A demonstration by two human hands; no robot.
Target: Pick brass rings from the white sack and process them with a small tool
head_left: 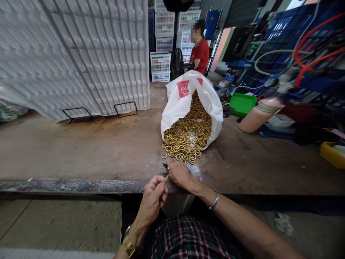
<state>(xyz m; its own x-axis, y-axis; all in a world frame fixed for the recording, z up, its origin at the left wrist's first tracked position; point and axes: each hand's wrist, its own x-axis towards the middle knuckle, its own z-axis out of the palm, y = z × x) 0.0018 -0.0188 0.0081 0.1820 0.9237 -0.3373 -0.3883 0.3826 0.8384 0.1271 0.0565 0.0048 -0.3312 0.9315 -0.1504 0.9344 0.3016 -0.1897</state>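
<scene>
And here at the front edge [81, 186] of the bench [67, 154], both hands are in close! The left hand [154, 197] sits at the lip, its wrist on the person's side, thumb and fingers pinched tight on a small gold piece [166, 177], seen edge-on. Right beside it, the right hand [180, 174] is just inside the edge, fingers curled closed around a dark pointed thing [165, 165] whose tip pokes out to the left; the rest is hidden.

Just beyond the knuckles, gold rings [185, 138] spill from the wide mouth of a white bag [172, 104], one ring lying slightly apart on the left, so there's only a narrow strip between pile and hands. Out left, a broad stretch of brown benchtop runs to two wire stands [77, 114] at the foot of tall white trays [107, 54]. To the right, another wide stretch reaches a yellow tray [332, 154], with a tilted pink bottle [256, 115] and a green tray [242, 104] farther back. Behind the bag, there's a person in red [201, 54]!
</scene>
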